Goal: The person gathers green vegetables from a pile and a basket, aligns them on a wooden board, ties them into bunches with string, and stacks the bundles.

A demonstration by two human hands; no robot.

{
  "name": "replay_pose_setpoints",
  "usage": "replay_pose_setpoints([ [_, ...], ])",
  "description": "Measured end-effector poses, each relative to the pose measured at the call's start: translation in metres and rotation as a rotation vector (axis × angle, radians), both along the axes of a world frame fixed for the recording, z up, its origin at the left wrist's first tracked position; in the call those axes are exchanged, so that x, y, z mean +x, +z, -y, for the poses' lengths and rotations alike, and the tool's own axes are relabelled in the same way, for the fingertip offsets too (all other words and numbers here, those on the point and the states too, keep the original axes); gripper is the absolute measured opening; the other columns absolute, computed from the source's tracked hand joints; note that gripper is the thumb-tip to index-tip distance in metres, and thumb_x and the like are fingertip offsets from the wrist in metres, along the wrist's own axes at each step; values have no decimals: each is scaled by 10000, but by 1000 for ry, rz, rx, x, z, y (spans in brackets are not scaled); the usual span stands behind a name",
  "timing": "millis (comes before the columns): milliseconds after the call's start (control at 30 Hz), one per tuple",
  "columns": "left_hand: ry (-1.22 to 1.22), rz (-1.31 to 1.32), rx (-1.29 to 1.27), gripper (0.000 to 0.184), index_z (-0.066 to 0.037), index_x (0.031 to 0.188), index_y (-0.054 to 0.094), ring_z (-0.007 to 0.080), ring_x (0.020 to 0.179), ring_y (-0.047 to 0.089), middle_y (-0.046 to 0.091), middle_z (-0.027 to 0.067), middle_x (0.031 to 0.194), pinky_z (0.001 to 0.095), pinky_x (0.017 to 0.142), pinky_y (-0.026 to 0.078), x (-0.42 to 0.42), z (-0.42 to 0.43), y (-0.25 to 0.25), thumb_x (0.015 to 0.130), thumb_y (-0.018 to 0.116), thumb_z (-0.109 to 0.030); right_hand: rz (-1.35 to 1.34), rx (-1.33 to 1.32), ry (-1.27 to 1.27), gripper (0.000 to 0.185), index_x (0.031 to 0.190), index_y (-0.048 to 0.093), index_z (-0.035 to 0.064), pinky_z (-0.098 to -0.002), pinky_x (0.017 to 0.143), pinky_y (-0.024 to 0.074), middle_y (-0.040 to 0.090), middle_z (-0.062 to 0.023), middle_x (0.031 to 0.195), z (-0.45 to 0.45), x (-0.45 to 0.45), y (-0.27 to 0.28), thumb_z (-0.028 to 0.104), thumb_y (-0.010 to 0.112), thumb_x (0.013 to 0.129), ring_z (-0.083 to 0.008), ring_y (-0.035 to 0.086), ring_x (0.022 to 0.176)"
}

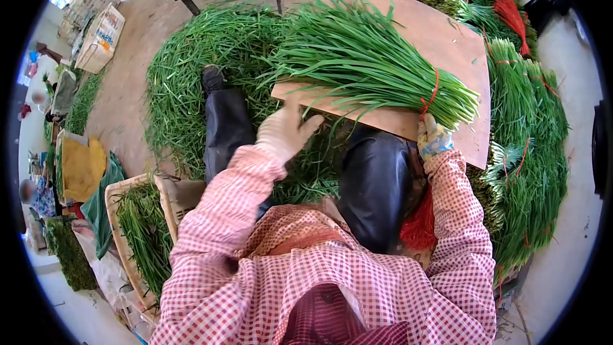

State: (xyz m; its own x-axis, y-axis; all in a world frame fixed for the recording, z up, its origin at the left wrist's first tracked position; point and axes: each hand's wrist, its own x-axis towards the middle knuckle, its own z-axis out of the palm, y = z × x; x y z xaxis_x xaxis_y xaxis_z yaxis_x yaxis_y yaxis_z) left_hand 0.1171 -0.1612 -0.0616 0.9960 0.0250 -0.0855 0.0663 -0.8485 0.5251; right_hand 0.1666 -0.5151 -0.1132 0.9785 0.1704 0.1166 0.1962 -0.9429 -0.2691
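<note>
On my feed, the long green leaf bundle (367, 51), bound with a thin red tie (435, 85), lies across a flat tan wooden board (466, 45). My left hand (285, 129), in a pale glove, spreads its grip wide near the board's edge; my right hand (433, 138), in a patterned glove, is beside the tie, its grip too hidden to tell. Around me, loose green leaves (185, 83) surround 1 shiny black trouser leg (228, 125), and tied green bundles (539, 112) crowd the right.
</note>
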Motion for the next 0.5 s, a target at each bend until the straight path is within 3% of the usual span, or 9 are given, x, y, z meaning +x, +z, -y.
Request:
replay_pose_setpoints([
  [33,41,-44,93,538,-21,1259,451,381,651,605,620,178,729,452,561,461,12,14,-11,893,622,-377,5,-5,-3,232,1112,588,88,-491,731,509,657,-240,915,1,0,-1,220,544,926,-429,631,862],
  [100,-162,314,129,349,-16,1130,547,370,624,605,616,188,714,440,521,446,32,9,-53,928,573,-299,19,44,-7,232,1114,588,88,-480,724,512,663,-231,915,2,2,-3,216,542,926,-419,636,853],
  [133,-204,522,201,248,-40,1030,567,343,583,596,605,158,675,423,489,438,38,3,-42,948,537,-272,-31,-6,-30,223,1092,595,80,-469,732,511,663,-231,920,-7,-3,13,205,538,917,-418,634,864],
  [200,40,489,101,201,-94,887,566,275,503,564,571,88,612,384,431,426,38,-50,-75,978,464,-242,-11,8,-20,212,1077,600,74,-466,735,510,660,-230,913,-4,-3,-1,187,537,909,-419,631,861],
  [300,646,-89,-858,117,-112,906,575,143,474,499,563,34,667,274,430,413,16,-120,-62,948,491,-181,18,-9,-46,179,1035,613,62,-465,731,501,651,-221,884,-11,-7,12,122,521,893,-426,618,841],
  [367,406,236,-396,182,-63,1087,600,153,596,566,636,79,859,262,541,467,-10,-114,-57,915,552,-99,-35,37,-31,211,1052,609,59,-470,761,502,652,-236,919,-5,-2,5,191,513,917,-428,621,885],
  [433,181,377,-113,322,-42,1213,552,192,789,629,639,128,1056,304,708,533,-21,-98,-45,897,598,-77,-251,33,-106,276,1076,603,55,-467,793,502,651,-249,953,-22,-9,51,271,497,940,-433,620,919],
  [467,121,344,-351,247,-26,1129,597,159,767,616,654,93,966,285,684,517,-24,-84,-44,890,621,-86,-286,73,-100,326,1086,609,51,-462,810,502,654,-247,957,-17,-7,48,323,500,944,-434,620,933],
  [500,101,199,-422,162,-18,1031,639,133,740,599,653,63,868,266,662,499,-26,-66,-28,886,634,-90,-277,72,-119,326,1086,609,51,-462,810,502,654,-247,957,-13,-9,50,323,500,944,-434,620,933],
])
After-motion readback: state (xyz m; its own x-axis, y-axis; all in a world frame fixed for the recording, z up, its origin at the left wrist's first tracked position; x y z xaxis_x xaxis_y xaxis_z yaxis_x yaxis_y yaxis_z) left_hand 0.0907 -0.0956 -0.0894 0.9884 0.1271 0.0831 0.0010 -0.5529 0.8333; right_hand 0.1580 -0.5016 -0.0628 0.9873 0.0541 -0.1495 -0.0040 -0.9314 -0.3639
